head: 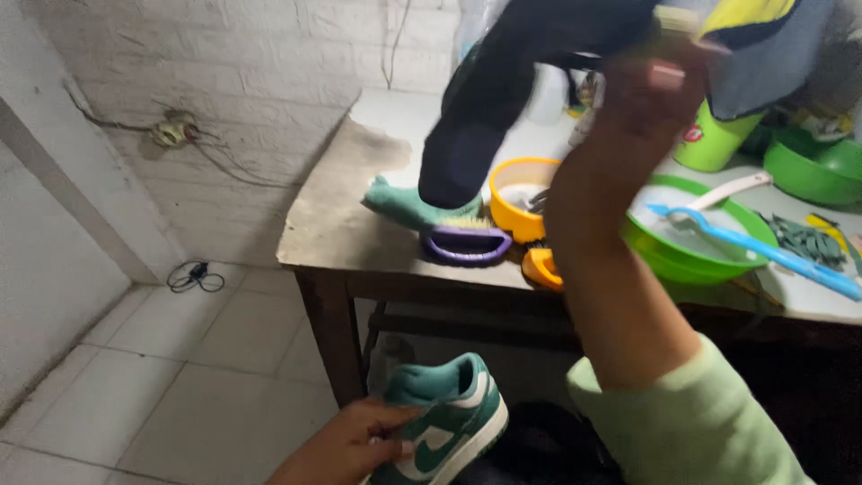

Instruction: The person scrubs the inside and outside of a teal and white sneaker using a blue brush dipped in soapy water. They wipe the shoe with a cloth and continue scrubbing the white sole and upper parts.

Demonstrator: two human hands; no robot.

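My left hand [346, 445] grips a green and white sneaker [444, 431] low down, in front of the table leg. My right hand [651, 90] is raised above the table, blurred, closed on a dark navy cloth [489, 99] that hangs down to the tabletop. Beneath the cloth's lower end lie a teal green cloth [400, 205] and a purple-handled scrub brush [465, 242]. My right forearm, in a light green sleeve [682, 422], crosses in front of the table.
A worn wooden table [332, 224] carries a yellow bowl [512, 175], a green bowl of soapy water [687, 262] with a blue brush [768, 253] and a white tool, a green cup [709, 144] and another green bowl [808, 171]. A cable [193, 277] lies on the tiled floor.
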